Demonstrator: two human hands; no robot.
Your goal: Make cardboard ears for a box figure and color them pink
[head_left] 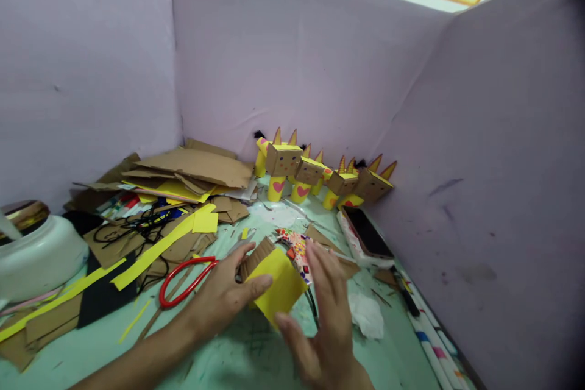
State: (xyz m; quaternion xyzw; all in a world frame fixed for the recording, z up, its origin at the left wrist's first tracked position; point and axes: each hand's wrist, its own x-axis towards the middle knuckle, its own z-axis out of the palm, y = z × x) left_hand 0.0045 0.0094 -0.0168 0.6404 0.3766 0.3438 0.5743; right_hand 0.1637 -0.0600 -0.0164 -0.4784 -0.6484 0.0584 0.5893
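Observation:
My left hand grips a small cardboard box with a square of yellow paper over its near face. Its thumb presses on the paper's left edge. My right hand is open at the paper's right side, fingers apart and slightly blurred; whether its thumb touches the lower corner I cannot tell. Just behind the box lies a colourful patterned object with a black cord. Red-handled scissors rest beside my left wrist, their blades partly hidden by that hand.
Several box-headed, horned paper figures stand at the back. Cardboard sheets, yellow strips and black cord pile up left, near a white pot. On the right are a phone, crumpled tissue and purple walls.

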